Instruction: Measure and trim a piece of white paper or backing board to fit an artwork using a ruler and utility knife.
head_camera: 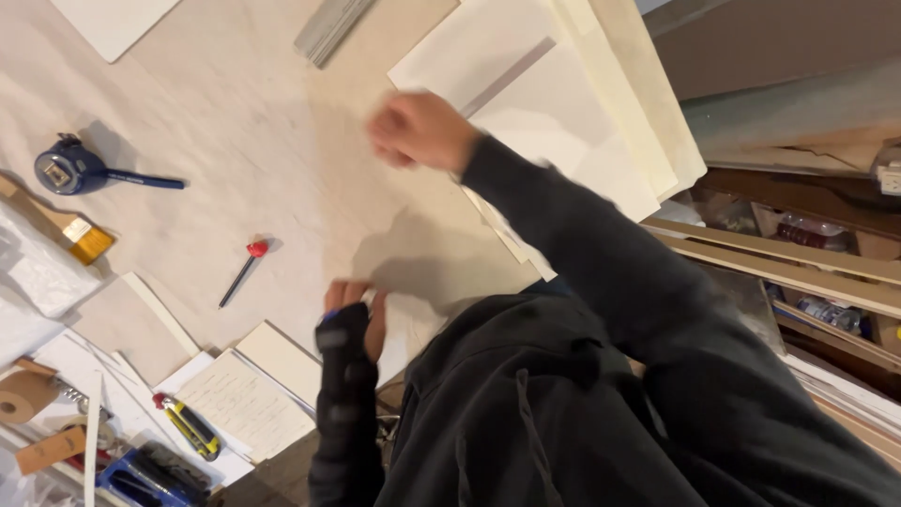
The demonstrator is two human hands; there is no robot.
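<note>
My right hand (422,130) is blurred and balled into a fist above the pale tabletop (244,122), beside a stack of white and cream boards (582,122). Nothing shows in it. My left hand (354,310), in a black sleeve, rests with curled fingers on the near edge of a white sheet (405,330). A small bit of blue shows at its thumb. Whether it grips anything is unclear. A black stick with a red tip (246,268) lies just left of this hand.
A blue tape measure (68,169) and a wooden-handled brush (80,235) lie at the left. A yellow and black utility knife (192,427), handwritten paper (246,404) and a brown tape roll (23,396) sit at the lower left. Grey strips (330,26) lie at the top. Shelves with bottles (826,310) stand right.
</note>
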